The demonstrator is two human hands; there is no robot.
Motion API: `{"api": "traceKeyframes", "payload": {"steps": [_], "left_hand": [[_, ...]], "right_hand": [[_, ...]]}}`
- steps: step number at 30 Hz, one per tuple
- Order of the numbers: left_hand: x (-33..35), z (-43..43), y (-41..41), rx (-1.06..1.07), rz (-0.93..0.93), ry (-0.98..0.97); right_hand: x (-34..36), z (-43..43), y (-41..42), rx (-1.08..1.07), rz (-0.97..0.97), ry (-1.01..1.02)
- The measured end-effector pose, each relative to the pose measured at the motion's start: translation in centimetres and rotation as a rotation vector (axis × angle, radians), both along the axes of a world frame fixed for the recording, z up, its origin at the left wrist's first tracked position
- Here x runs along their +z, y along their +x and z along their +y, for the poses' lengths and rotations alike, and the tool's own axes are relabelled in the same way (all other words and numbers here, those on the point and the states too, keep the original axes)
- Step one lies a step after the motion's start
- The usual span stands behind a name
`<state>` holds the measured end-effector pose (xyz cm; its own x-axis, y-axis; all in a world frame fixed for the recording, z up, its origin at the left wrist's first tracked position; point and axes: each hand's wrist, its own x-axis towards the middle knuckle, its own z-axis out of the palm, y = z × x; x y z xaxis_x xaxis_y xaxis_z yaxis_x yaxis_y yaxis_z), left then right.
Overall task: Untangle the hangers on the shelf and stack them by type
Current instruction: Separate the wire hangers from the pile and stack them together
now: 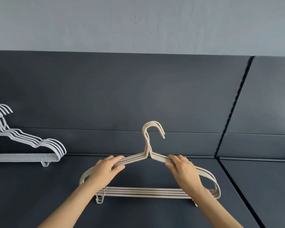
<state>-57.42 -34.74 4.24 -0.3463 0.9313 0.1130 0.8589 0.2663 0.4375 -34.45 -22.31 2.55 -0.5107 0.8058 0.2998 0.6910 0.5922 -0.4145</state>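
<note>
forearms reach forward; left hand and right hand each grip the beige hangers, fingers over, thumbs beneath.

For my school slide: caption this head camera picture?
Left hand and right hand grip beige hangers; grey hangers lie left.

One hanger stack lies on the shelf, another stack far left.

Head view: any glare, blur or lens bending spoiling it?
Head view: soft even light, no glare; only faint shadows under the beige hangers; left hand and right hand sharp; wide-angle lens slightly bends the shelf lines; grey hangers cut by the left frame edge.
</note>
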Motion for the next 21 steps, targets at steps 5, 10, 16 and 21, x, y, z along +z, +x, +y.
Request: {"api": "traceKeyframes", "payload": {"steps": [5,10,16,21], "left_hand": [[0.6,-1.0,0.6,0.027,-0.042,-0.005],[0.9,-3.3,-0.7,0.051,-0.021,-0.003],[1.5,-7.1,-4.4,0.116,0.021,0.017],[1.9,-11.5,-10.1,0.187,0.039,0.055]], "right_hand": [[0.1,-0.1,0.1,0.037,0.015,-0.015],[0.0,-1.6,-0.9,0.113,0.045,-0.029],[0.8,-3.6,-4.9,0.219,0.067,-0.025],[1.6,-6.4,-12.1,0.299,0.065,-0.017]]}}
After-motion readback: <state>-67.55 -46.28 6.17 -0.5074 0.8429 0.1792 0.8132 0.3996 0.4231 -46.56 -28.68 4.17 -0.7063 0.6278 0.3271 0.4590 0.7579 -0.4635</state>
